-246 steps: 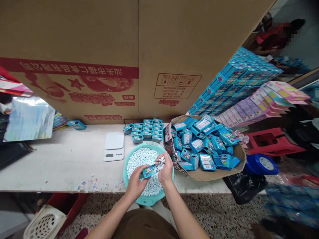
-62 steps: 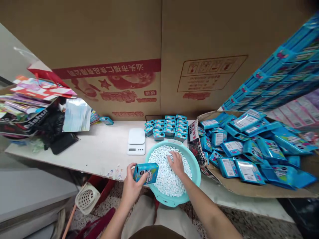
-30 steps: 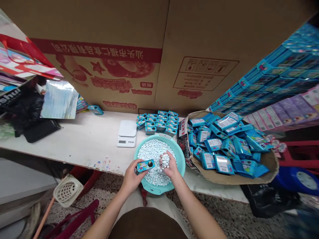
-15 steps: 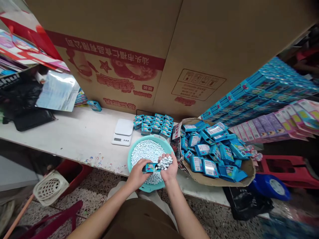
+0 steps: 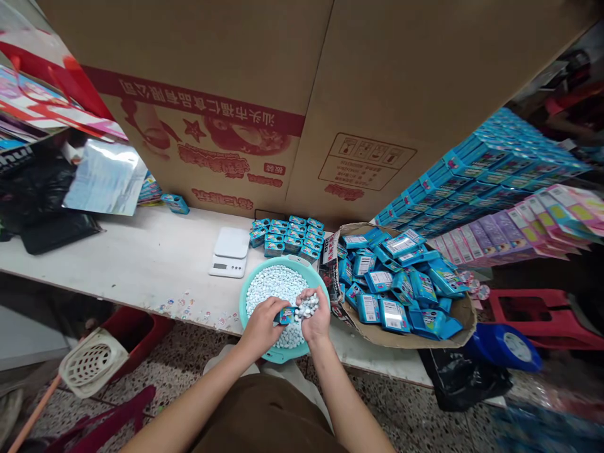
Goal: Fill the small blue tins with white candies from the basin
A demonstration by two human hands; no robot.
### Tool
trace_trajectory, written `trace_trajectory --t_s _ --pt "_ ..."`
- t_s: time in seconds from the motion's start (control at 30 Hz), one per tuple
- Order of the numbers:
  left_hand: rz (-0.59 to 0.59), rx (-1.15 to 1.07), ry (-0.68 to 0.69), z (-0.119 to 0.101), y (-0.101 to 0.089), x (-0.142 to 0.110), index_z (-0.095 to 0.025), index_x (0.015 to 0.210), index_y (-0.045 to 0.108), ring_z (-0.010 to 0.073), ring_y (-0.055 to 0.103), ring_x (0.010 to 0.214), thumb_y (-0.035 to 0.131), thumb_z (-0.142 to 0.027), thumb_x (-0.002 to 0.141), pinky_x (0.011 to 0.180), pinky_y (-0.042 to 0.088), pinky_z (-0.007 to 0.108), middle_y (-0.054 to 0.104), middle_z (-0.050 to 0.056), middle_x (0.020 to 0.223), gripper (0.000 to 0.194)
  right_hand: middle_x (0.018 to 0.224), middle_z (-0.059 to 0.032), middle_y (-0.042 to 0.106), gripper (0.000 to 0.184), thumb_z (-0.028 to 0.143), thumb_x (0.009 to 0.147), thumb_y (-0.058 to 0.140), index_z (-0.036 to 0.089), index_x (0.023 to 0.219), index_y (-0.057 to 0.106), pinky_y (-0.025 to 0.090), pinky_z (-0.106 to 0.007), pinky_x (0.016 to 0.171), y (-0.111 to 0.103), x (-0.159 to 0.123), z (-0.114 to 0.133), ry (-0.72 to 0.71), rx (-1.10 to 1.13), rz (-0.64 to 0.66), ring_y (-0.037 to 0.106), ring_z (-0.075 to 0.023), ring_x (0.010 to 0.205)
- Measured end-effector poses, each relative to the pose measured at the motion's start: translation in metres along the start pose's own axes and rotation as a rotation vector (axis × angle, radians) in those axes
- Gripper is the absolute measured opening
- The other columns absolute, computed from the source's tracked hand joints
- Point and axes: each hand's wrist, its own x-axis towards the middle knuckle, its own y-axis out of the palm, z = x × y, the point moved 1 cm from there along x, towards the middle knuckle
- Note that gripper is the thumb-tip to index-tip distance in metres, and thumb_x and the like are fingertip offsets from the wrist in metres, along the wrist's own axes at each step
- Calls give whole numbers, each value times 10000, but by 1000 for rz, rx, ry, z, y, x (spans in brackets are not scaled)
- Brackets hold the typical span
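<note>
My left hand grips a small blue candy box from its left side. Cupped beside it, my right hand holds a heap of small white candies, its fingers curled up around them. The box's right end meets the candies at the edge of that palm. Both hands are over a turquoise basin, which contains many more white candies. Whether candies are passing into the box is too small to tell.
Behind the basin stand rows of blue candy boxes and a white kitchen scale. At right, an open carton holds many blue boxes. A large cardboard box walls off the back. Stacked blue boxes rise behind the carton.
My right hand's fingers have curled in more around the candies, and the pile looks smaller. The blue box has tilted slightly in my left hand. The whole view has shifted a little.
</note>
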Motion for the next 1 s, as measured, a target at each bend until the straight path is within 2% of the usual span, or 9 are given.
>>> trace_trajectory --t_s 0.13,0.23,0.3,0.37,0.47,0.63,0.77,0.9,1.0 --pt "-67 -73 -137 5 3 1 -213 1011 601 228 581 995 692 -96 644 871 467 374 619 52 1025 396 590 53 517 205 398 768 583 207 698 557 414 -236 538 1 0 0 -9 -67 -17 494 -96 519" --pt "-88 -90 -113 5 5 1 -222 1004 609 222 585 997 699 -83 630 871 469 363 626 43 1019 409 617 53 533 161 364 767 585 208 806 593 383 -226 510 2 -1 1 -54 -137 -18 470 -87 498" --pt "-95 -106 -107 4 5 1 -223 1000 616 221 586 1001 700 -78 623 875 467 357 633 42 1019 412 668 43 556 156 347 756 600 191 746 592 374 -225 510 3 -1 1 -87 -155 -29 463 -73 497" --pt "-105 -133 -158 3 4 1 -219 990 619 227 595 996 713 -104 619 874 469 362 642 41 1022 399 697 36 563 196 349 751 610 179 663 567 379 -228 527 4 -1 2 -95 -144 -38 476 -69 514" --pt "-119 -179 -218 3 5 1 -216 986 616 230 602 992 724 -153 627 874 470 368 649 37 1026 381 614 45 515 264 362 755 610 182 585 521 398 -239 561 7 0 3 -79 -119 -9 495 -84 535" --pt "-138 -171 -171 5 5 -2 -212 1001 613 223 584 1012 704 -126 647 901 452 373 635 45 1036 376 551 54 471 295 362 750 619 189 554 483 375 -234 524 13 1 5 -59 -90 -6 464 -85 505" --pt "-122 -143 -92 4 4 -1 -226 1006 612 219 577 1010 687 -104 650 893 456 367 628 42 1024 384 541 53 466 305 376 766 594 193 552 476 398 -247 552 14 0 5 -58 -99 -15 472 -94 510" --pt "-134 -166 -139 4 5 1 -215 996 609 223 583 1011 703 -128 646 902 458 374 633 46 1034 373 633 30 549 274 370 770 579 184 580 512 395 -250 561 15 -1 7 -123 -172 -5 478 -85 511" --pt "-140 -154 -115 4 6 2 -223 1010 606 223 583 1017 691 -130 657 902 463 373 629 45 1042 375 614 33 539 262 363 765 577 183 583 521 389 -245 550 16 2 8 -120 -180 -12 478 -86 514"
